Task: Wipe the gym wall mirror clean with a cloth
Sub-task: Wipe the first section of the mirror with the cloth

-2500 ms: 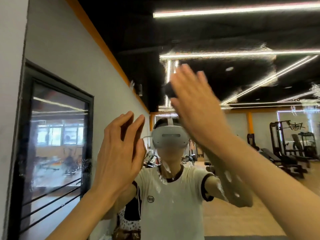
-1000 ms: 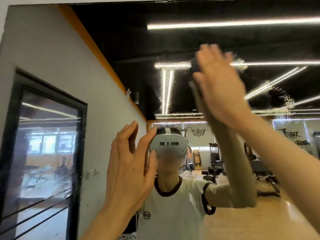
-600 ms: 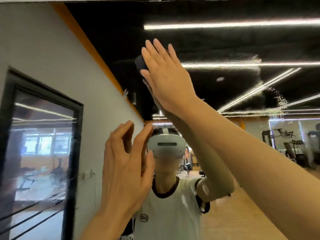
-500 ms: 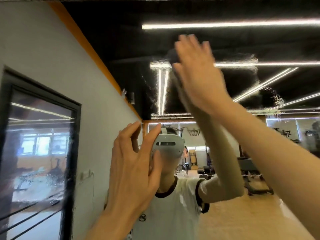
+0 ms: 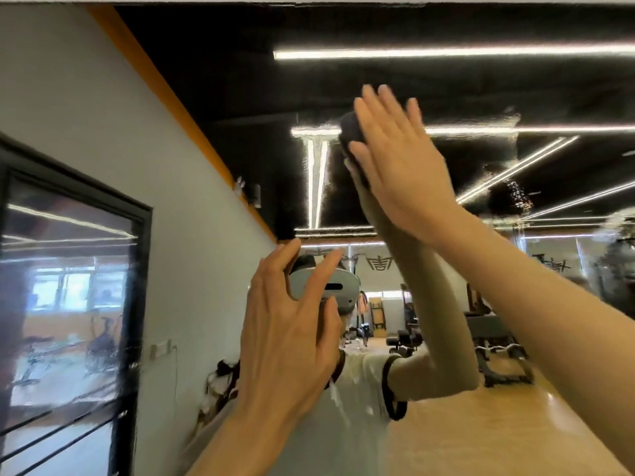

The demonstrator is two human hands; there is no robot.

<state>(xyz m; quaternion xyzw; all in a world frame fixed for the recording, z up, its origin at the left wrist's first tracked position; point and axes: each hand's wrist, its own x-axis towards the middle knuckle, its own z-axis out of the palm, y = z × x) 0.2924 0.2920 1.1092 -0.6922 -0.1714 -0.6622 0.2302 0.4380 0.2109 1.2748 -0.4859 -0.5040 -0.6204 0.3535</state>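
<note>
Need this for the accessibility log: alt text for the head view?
Right hand presses a dark cloth flat against a wall mirror high up, wet streaks around it. Left hand rests open on the glass lower down; the mirror reflects a gym.

The large glossy glass wall mirror (image 5: 220, 139) has a slick, reflective face, streaked and speckled with dull smears around the reflected light strips; the small dark grey cloth pad (image 5: 351, 132) looks soft and matt, taking no shine; the black-framed window (image 5: 135, 304) seen in the glass has a smooth, satin frame; the pale wood-toned floor (image 5: 481, 424) in the reflection looks polished and lightly glossy.
</note>
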